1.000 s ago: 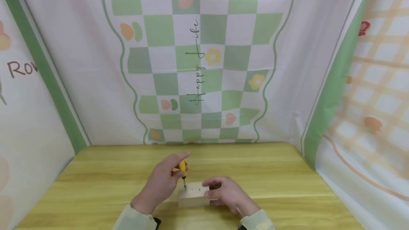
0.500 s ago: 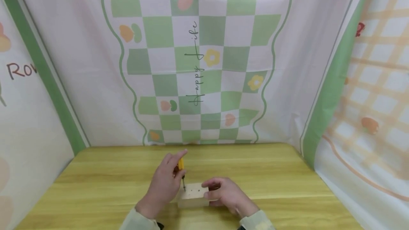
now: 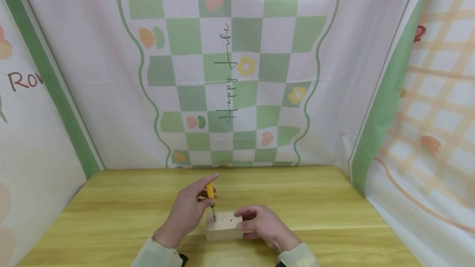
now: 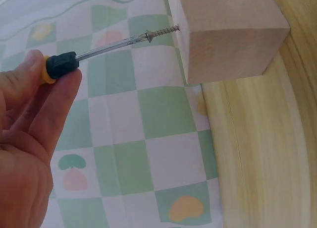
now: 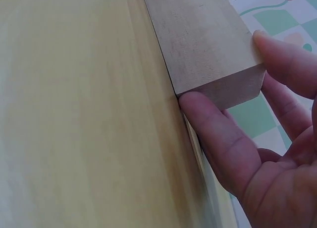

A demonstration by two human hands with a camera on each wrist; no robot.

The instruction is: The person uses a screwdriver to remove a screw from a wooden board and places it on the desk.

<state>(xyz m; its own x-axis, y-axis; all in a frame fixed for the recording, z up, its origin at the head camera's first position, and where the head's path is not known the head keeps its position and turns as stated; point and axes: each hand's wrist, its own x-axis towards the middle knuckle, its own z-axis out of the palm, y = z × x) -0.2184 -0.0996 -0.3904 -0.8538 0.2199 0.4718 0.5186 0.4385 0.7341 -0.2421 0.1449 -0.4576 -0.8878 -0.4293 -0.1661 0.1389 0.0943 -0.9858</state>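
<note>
A pale wooden block [image 3: 224, 235] lies on the table with small dark holes [image 3: 231, 220] in its top face. My left hand [image 3: 183, 215] holds a screwdriver [image 3: 210, 191] nearly upright over the block's left end, index finger stretched across the top of its yellow handle. In the left wrist view, thumb and fingertips are at the black collar [image 4: 63, 64], and the metal shaft [image 4: 106, 48] meets the head of a screw [image 4: 162, 32]. That screw's point is at the block's face, much of its thread exposed. My right hand [image 3: 266, 226] grips the block's right end between thumb and fingers.
The wood-grain table [image 3: 315, 201] extends around the block on all sides. Behind it hangs a green-and-white checked cloth [image 3: 245, 98], with printed curtains to the left and right. Dark bands show at both sleeve cuffs.
My left hand turned inward round the screwdriver handle, then swung back left, its fingers shifting on the grip. The block and my right hand have stayed in place.
</note>
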